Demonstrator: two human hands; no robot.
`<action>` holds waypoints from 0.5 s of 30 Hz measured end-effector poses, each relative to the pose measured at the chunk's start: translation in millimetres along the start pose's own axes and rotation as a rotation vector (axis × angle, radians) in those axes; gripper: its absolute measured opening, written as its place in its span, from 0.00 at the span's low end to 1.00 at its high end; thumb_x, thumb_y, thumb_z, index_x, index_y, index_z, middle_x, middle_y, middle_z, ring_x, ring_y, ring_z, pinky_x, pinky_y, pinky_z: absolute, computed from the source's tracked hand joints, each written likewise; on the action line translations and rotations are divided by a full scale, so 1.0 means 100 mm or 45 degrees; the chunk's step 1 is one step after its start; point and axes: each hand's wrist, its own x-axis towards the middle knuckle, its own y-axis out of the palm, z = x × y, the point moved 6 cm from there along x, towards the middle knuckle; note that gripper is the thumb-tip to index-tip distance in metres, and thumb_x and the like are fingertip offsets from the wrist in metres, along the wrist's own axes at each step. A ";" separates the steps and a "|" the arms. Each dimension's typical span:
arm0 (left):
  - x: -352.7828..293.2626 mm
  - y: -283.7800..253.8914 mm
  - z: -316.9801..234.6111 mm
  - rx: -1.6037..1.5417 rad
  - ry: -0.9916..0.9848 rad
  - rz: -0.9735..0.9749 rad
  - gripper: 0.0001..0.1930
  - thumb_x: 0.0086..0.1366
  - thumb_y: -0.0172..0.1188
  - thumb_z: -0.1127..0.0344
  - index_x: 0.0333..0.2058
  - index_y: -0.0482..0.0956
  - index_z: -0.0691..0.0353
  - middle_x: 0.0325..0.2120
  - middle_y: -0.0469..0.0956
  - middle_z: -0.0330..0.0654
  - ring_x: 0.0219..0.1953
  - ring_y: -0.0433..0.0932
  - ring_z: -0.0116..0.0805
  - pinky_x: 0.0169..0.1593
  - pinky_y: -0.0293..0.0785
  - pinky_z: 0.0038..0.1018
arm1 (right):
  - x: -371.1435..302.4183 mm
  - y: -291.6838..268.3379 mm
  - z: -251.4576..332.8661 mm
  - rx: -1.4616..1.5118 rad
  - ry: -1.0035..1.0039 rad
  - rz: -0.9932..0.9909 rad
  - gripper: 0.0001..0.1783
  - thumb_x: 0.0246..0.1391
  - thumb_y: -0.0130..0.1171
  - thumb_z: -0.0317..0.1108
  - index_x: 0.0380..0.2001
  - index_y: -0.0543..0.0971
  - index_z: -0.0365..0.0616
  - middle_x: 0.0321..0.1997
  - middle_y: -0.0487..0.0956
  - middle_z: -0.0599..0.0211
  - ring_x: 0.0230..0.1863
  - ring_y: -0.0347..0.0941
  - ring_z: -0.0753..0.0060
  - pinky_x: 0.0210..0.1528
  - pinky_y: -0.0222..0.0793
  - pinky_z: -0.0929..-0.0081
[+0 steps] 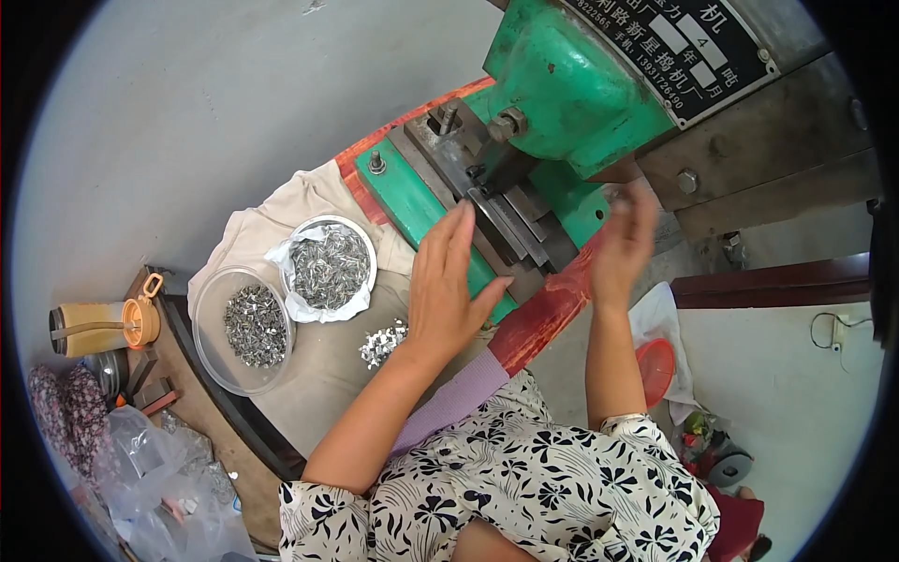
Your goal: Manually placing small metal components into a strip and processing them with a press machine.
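Centre of view: left hand (445, 290), back uppermost, fingers straight and close together toward 12–1 o'clock, thumb spread toward 1–2; grip released, nothing visible in it. Fingertips right by the near edge of the steel die (508, 227); contact or small gap, impossible to say. Die just off centre toward 1–2 o'clock, long bars slanting from 10–11 down to 4–5, set on the green base (403, 199) of a press. Directly above it, a dark ram (511, 167) under the rounded green press head (571, 89) at 1 o'clock; dark plate (684, 58) with pale lettering beyond. Right hand (623, 245) toward 2–3 o'clock, raised beside the press, well apart from the left; badly blurred, grip not readable. Worn red board (543, 323) between the forearms. At 9 o'clock, on beige cloth (314, 398): white bowl (373, 255) with white plastic liner, full of shiny thin metal pieces (328, 267). Just beside it, between 8 and 9, a clear round tub (209, 328) of darker small metal pieces (255, 326). Loose heap of pale metal bits (383, 344) at 7–8, near the left forearm. Farther out near 9: jar with orange lid (140, 321). Red basin (655, 370) toward 4.
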 end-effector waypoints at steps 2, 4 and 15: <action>0.04 0.05 0.05 -0.025 -0.080 0.036 0.51 0.46 0.76 0.70 0.68 0.56 0.65 0.62 0.62 0.57 0.64 0.63 0.57 0.65 0.62 0.43 | 0.25 -0.50 0.09 0.249 -0.362 -0.477 0.22 0.70 0.47 0.39 0.59 0.66 0.34 0.60 0.69 0.56 0.60 0.66 0.64 0.63 0.62 0.65; 0.06 0.08 0.08 -0.032 -0.122 0.053 0.53 0.45 0.77 0.70 0.68 0.54 0.65 0.63 0.61 0.57 0.64 0.62 0.57 0.65 0.61 0.43 | 0.58 -1.00 0.13 -0.147 -0.368 -0.733 0.22 0.66 0.47 0.29 0.61 0.63 0.33 0.62 0.67 0.52 0.63 0.65 0.59 0.66 0.62 0.64; 0.18 0.12 0.14 0.017 -0.242 -0.039 0.50 0.41 0.77 0.65 0.62 0.59 0.72 0.61 0.60 0.55 0.62 0.60 0.56 0.65 0.60 0.43 | 1.77 -1.77 -0.37 0.179 -0.631 -0.578 0.22 0.65 0.52 0.38 0.55 0.70 0.32 0.49 0.78 0.58 0.45 0.77 0.64 0.48 0.74 0.69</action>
